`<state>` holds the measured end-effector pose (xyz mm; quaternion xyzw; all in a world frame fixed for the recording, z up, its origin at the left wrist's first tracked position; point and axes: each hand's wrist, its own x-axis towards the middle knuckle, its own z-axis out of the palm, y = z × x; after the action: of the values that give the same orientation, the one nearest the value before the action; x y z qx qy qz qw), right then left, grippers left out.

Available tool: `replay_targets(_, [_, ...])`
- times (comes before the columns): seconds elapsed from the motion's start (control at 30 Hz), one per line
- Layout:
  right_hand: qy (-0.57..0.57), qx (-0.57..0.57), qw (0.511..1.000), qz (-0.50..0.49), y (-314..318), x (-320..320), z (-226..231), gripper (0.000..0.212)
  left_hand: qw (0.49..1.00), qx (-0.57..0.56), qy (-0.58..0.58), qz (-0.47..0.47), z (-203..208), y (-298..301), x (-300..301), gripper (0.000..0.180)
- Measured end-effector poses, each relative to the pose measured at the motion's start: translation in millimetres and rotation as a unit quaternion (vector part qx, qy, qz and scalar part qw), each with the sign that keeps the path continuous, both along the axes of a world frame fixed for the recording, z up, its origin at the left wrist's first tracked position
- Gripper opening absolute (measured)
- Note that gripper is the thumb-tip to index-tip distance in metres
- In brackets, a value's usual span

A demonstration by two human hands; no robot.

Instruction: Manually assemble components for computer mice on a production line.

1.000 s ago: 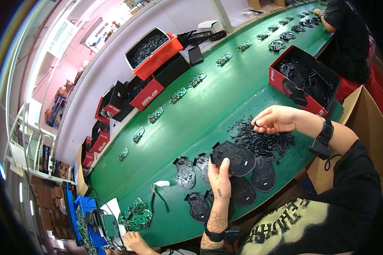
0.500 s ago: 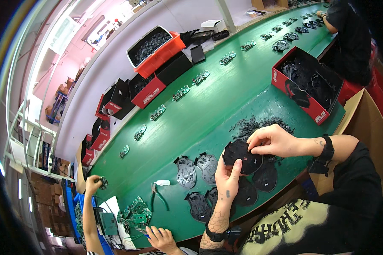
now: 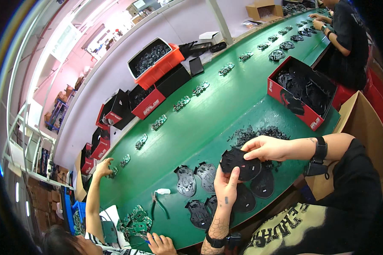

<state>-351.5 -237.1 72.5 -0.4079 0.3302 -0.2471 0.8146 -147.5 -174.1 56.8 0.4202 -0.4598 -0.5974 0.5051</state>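
Note:
A black plastic mouse shell (image 3: 236, 163) with moulded ribs is in my left hand (image 3: 226, 187), my thumb lying across its lower edge. My right hand (image 3: 266, 148) has its fingers pinched against the shell's upper right side; whether a small part sits between the fingertips is hidden. Just beyond the shell lies a loose heap of small black plastic pieces (image 3: 268, 132). Below and left of my hands rest several similar shells: a greyish-looking shell (image 3: 185, 182), a black shell (image 3: 198, 216) and a darker shell (image 3: 263, 185) among them.
Green circuit boards (image 3: 182, 103) run in a line along the green table (image 3: 174, 140). A red box (image 3: 300, 95) of black parts stands right. Pliers (image 3: 159, 206) and a white bottle (image 3: 162, 191) lie left. One co-worker's hand (image 3: 103, 166) reaches in; another person (image 3: 347, 42) works far right.
My right fingertips have come down against the shell's edge, and the shell is turned slightly. The left co-worker's hand has set a circuit board on the table. The whole view has shifted a little.

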Motion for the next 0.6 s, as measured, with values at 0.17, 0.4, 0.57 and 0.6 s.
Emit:
replay_targets(0.17, [0.010, -0.252, 0.967, -0.040, -6, 28, 13, 0.032, 0.997, -0.047, -0.008, 0.057, 16, 3, 4, 0.036])
replay_targets(0.4, [0.027, -0.068, 0.984, -0.160, -88, 44, 9, 0.028, 0.984, -0.108, -0.057, 0.132, 55, 14, 33, 0.070])
replay_targets(0.57, [0.126, -0.107, 0.937, -0.306, -240, 16, -25, 0.033, 0.919, -0.198, -0.208, 0.272, 66, 37, 89, 0.061])
replay_targets(0.6, [0.149, -0.135, 0.913, -0.356, -257, -25, -27, 0.034, 0.912, -0.215, -0.239, 0.255, 62, 31, 109, 0.051])
